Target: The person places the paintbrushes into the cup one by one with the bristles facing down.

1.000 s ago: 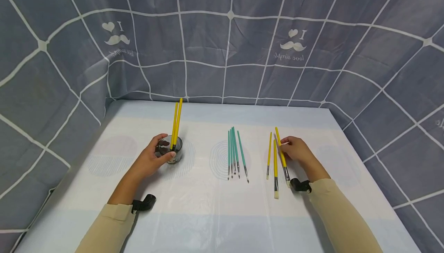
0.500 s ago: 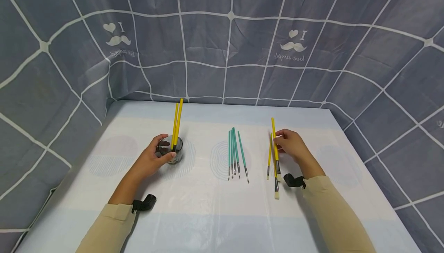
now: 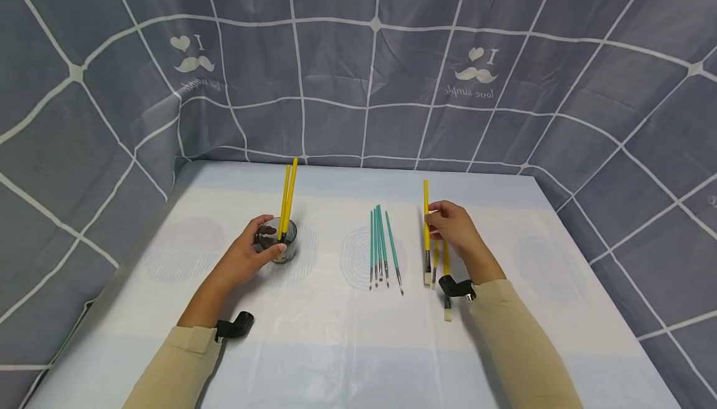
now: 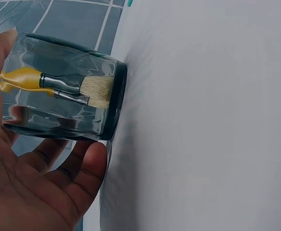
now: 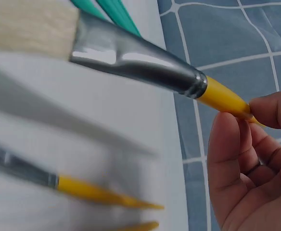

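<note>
My left hand grips a clear glass cup standing on the table; the left wrist view shows fingers and thumb wrapped round the cup. Two yellow-handled brushes stand in it, bristles down. My right hand pinches a yellow-handled flat brush, lifted off the table and nearly upright, bristles down; its metal ferrule fills the right wrist view. Two more yellow brushes lie on the table below that hand.
Several teal-handled thin brushes lie side by side in the middle of the white-covered table. A grey checked cloth hangs behind and to both sides. Bare tabletop spreads in front of both arms.
My right hand has lifted one yellow brush off the table, tilted it upright and carried it leftward. The left hand and the cup have stayed in place.
</note>
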`<action>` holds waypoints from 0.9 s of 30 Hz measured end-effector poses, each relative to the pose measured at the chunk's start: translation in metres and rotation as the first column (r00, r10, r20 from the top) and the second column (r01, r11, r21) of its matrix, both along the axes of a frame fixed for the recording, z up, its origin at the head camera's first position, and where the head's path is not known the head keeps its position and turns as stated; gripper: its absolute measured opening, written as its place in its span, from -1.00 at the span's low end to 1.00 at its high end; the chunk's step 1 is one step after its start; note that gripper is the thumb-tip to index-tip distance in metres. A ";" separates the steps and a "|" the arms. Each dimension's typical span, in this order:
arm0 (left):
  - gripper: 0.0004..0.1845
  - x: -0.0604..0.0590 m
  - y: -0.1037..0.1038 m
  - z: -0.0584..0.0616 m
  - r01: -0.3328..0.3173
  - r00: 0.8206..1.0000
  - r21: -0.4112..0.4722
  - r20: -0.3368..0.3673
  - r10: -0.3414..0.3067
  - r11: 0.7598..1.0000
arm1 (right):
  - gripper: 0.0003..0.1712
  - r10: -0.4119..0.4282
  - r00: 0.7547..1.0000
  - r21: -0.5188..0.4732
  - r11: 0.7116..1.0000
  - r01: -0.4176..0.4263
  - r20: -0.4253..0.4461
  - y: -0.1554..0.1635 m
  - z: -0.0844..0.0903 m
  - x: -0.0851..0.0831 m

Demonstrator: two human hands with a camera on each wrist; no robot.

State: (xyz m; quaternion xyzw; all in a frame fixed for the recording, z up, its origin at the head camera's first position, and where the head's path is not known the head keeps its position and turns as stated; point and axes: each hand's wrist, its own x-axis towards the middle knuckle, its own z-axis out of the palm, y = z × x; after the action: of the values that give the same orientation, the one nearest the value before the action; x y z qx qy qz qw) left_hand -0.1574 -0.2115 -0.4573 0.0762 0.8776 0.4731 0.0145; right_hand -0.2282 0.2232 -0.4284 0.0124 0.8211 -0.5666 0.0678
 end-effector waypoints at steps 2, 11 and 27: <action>-0.19 0.001 0.000 -0.001 0.000 1.000 -0.003 0.001 0.000 1.000 | -0.62 0.003 1.000 -0.006 1.000 -0.003 0.003 -0.006 0.001 0.000; -0.20 0.003 -0.001 -0.002 0.001 1.000 0.008 0.010 -0.001 1.000 | -0.62 0.016 0.999 -0.038 0.999 -0.018 -0.038 -0.034 0.005 -0.009; -0.18 0.000 -0.002 0.000 0.020 1.000 0.013 0.000 -0.020 1.000 | -0.70 0.073 0.989 -0.204 0.974 -0.098 -0.128 -0.087 0.015 -0.022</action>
State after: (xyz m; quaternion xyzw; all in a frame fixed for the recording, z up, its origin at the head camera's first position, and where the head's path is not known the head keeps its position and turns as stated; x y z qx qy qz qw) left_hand -0.1577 -0.2132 -0.4568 0.0850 0.8738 0.4785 0.0187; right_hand -0.2505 0.1358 -0.4139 -0.0642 0.7590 -0.6465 0.0436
